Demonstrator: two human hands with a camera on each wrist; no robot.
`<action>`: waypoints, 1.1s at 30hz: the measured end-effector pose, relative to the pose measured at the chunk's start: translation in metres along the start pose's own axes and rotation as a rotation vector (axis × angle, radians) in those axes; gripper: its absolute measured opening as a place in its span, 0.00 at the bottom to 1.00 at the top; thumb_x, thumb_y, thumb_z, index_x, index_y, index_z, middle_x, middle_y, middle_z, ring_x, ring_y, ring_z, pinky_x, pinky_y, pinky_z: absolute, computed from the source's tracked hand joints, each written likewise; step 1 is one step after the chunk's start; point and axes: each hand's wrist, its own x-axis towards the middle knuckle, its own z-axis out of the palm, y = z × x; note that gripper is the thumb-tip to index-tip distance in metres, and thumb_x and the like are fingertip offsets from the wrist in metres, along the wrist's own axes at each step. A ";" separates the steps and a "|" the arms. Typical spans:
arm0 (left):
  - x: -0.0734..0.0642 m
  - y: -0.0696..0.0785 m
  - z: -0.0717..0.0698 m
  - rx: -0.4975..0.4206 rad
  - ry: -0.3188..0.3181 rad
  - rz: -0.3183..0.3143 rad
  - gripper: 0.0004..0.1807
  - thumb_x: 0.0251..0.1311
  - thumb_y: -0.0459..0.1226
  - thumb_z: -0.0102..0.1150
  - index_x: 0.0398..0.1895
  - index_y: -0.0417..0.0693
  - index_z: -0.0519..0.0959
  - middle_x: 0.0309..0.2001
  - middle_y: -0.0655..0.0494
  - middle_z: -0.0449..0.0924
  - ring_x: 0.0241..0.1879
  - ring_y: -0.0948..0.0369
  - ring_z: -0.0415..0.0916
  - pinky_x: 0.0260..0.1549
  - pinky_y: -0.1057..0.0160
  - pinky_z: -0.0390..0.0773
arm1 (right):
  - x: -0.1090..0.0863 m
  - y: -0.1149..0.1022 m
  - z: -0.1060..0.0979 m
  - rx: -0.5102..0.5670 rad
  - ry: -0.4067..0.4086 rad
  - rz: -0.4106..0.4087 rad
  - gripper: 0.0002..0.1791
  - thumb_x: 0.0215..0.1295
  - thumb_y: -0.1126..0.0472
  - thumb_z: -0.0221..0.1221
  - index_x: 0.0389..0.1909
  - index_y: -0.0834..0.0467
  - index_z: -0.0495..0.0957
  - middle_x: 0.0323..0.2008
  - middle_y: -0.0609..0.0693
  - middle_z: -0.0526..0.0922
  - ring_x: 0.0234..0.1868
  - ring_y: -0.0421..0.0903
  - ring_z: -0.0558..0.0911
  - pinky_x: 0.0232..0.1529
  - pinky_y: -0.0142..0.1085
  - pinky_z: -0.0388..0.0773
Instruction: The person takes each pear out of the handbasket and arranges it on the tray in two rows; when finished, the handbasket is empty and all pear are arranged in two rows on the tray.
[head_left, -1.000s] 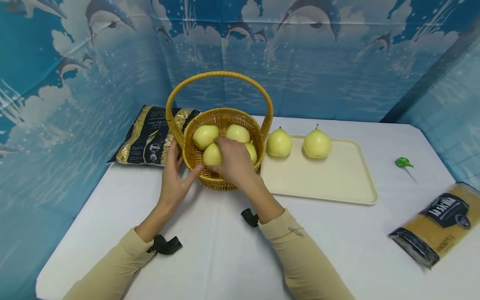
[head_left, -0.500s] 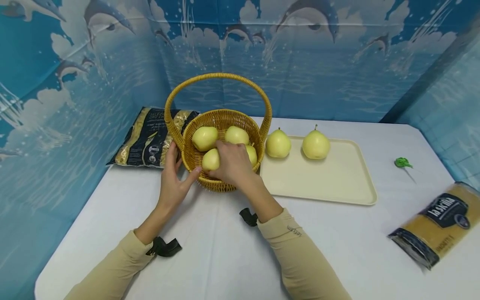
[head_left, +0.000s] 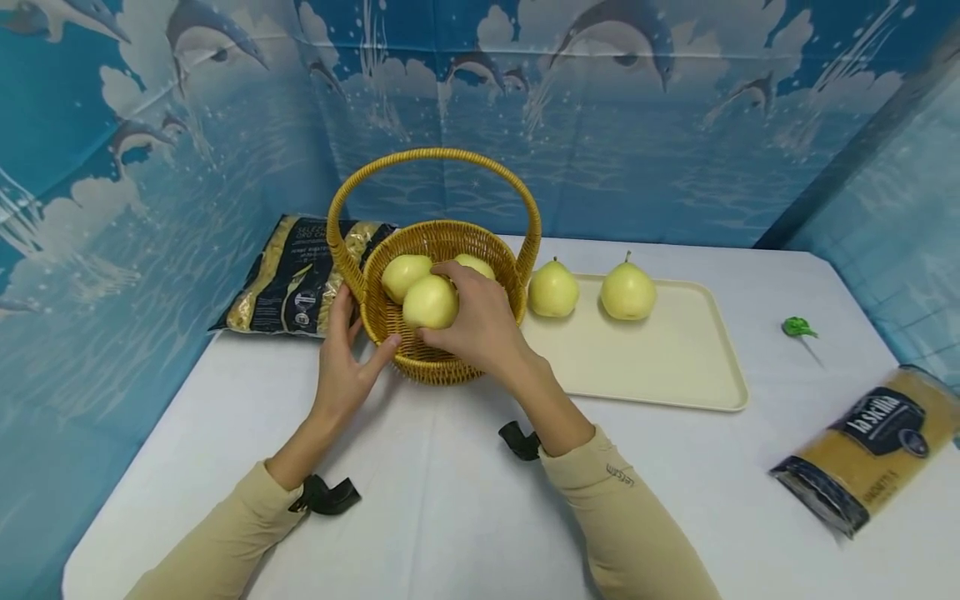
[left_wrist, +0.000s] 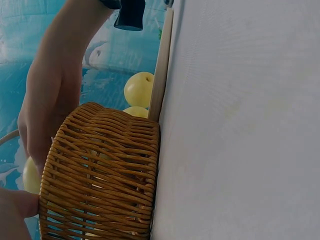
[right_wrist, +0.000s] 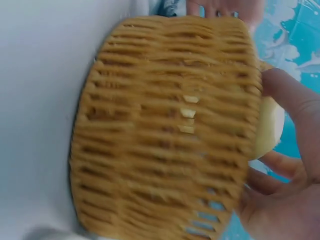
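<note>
My right hand [head_left: 487,321] grips a yellow-green pear [head_left: 431,302] just above the inside of a woven wicker basket [head_left: 438,372]. Thumb and fingers lie round the pear, also seen past the rim in the right wrist view. My left hand [head_left: 343,371] holds the basket's left side, its thumb on the front rim and its fingers along the outer wall. Two more pears show behind the held one, a left pear [head_left: 403,273] and a partly covered right pear [head_left: 476,266]. My right hand hides part of the basket's inside.
Right of the basket lies a cream tray [head_left: 645,367] with a left pear [head_left: 553,290] and a right pear [head_left: 628,292] at its back edge. A black and gold bag [head_left: 281,287] touches the left. Far right are a pasta packet [head_left: 873,442] and a small green item [head_left: 798,327].
My right hand has lifted the pear from low in the basket up to about rim height, turning it slightly. My left hand stays on the basket.
</note>
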 end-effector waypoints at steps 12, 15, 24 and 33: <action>0.001 0.001 -0.002 -0.002 0.003 0.000 0.53 0.67 0.35 0.68 0.87 0.55 0.44 0.86 0.56 0.45 0.84 0.58 0.45 0.82 0.48 0.59 | -0.033 0.013 -0.057 0.168 0.044 0.007 0.40 0.52 0.52 0.81 0.67 0.52 0.77 0.60 0.48 0.84 0.55 0.47 0.85 0.54 0.43 0.88; 0.000 0.000 -0.002 -0.008 0.004 -0.001 0.53 0.67 0.35 0.67 0.87 0.54 0.44 0.86 0.56 0.45 0.84 0.58 0.45 0.82 0.49 0.59 | -0.038 0.015 -0.078 0.185 0.063 0.012 0.39 0.53 0.52 0.80 0.67 0.50 0.78 0.59 0.47 0.84 0.57 0.45 0.84 0.56 0.42 0.87; 0.000 0.002 0.000 -0.017 0.004 -0.004 0.53 0.66 0.33 0.68 0.87 0.52 0.45 0.86 0.53 0.46 0.84 0.57 0.46 0.81 0.47 0.59 | -0.050 0.040 -0.149 0.195 0.188 0.101 0.38 0.56 0.55 0.80 0.69 0.48 0.77 0.64 0.47 0.81 0.63 0.46 0.81 0.62 0.48 0.84; 0.000 0.002 -0.001 -0.002 -0.001 -0.003 0.54 0.66 0.34 0.68 0.87 0.56 0.45 0.86 0.55 0.46 0.84 0.58 0.46 0.81 0.46 0.60 | -0.063 0.095 -0.184 0.137 0.308 0.356 0.42 0.61 0.52 0.76 0.76 0.48 0.72 0.72 0.56 0.75 0.69 0.55 0.76 0.65 0.52 0.80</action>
